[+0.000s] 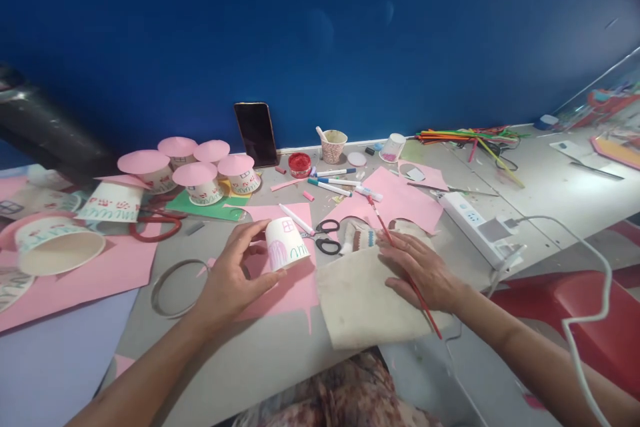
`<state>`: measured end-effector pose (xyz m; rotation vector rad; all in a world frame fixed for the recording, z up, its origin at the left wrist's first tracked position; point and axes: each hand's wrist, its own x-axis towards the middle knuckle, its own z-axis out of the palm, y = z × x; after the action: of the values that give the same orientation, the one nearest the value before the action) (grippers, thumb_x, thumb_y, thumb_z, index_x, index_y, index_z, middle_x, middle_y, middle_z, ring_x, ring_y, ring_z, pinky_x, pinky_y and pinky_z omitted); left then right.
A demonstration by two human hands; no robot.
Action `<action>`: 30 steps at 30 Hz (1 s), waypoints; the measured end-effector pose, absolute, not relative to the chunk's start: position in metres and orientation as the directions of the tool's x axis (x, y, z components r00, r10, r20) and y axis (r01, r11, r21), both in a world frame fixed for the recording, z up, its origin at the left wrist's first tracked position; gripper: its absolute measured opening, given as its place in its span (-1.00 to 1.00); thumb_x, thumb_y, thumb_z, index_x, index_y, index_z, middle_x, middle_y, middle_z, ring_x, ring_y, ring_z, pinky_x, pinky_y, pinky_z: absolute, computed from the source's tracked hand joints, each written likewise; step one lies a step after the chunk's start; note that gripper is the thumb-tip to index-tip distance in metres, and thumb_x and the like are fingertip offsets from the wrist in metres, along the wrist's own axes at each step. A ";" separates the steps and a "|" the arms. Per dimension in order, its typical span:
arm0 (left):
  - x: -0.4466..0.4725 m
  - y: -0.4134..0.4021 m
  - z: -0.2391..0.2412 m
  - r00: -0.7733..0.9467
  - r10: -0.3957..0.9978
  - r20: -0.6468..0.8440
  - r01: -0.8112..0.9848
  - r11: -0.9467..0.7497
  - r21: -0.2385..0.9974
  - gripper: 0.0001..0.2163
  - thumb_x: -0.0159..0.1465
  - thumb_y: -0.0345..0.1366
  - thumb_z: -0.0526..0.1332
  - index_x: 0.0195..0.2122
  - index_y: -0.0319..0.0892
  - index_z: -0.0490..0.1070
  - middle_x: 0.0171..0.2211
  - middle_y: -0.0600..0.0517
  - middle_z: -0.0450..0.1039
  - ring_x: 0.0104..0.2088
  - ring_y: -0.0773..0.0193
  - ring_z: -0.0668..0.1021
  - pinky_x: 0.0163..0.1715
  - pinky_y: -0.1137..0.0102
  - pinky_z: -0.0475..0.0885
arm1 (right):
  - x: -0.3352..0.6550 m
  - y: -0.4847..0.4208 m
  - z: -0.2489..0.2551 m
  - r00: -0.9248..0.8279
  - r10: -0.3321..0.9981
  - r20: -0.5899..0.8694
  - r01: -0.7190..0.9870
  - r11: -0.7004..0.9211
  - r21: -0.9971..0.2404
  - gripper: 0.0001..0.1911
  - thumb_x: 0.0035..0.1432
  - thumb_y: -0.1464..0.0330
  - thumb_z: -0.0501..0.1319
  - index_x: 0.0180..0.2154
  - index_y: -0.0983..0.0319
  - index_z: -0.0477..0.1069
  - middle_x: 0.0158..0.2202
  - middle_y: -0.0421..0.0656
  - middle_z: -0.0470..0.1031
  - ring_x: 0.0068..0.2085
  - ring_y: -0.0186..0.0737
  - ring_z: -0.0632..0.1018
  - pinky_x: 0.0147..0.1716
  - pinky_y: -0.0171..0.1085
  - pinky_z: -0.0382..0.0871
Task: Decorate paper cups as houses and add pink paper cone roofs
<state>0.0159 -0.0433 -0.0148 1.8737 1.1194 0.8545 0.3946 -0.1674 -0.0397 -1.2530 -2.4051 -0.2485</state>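
Note:
In my left hand (245,260) is a small white paper cup (283,245), gripped between thumb and fingers and tilted. A pink window, a pink door shape and green squiggles are drawn on it. My right hand (417,265) lies low over a cream cloth (355,293) and holds a slim red paintbrush (423,300), its tip pointing away from me. Black-handled scissors (329,246) lie between my hands, near a white marker (296,219). Under the cup is pink paper (295,290).
Paper-cup houses with pink cone roofs (195,173) stand at the left, others lie tipped over. Behind are a phone (256,135), red paint (300,164), a patterned cup (333,146) and several markers (330,187). A power strip (470,227) with cables sits right; a tape ring (155,293) lies left.

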 end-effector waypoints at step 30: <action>0.018 -0.040 -0.023 0.354 0.875 0.331 0.316 -0.445 0.838 -0.36 0.17 -0.22 0.45 0.27 -0.02 0.31 0.25 -0.13 0.32 0.21 -0.03 0.50 0.07 0.14 0.60 | 0.257 -0.005 0.013 0.198 0.674 0.711 0.509 0.550 -0.663 -0.64 0.53 0.11 0.03 -0.01 0.11 0.54 -0.07 -0.12 0.69 -0.14 -0.12 0.67 -0.03 -0.08 0.56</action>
<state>0.0180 -0.0403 -0.0227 1.9400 1.0344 1.0521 0.2573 -0.0052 0.0130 -1.0824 -1.4502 0.1547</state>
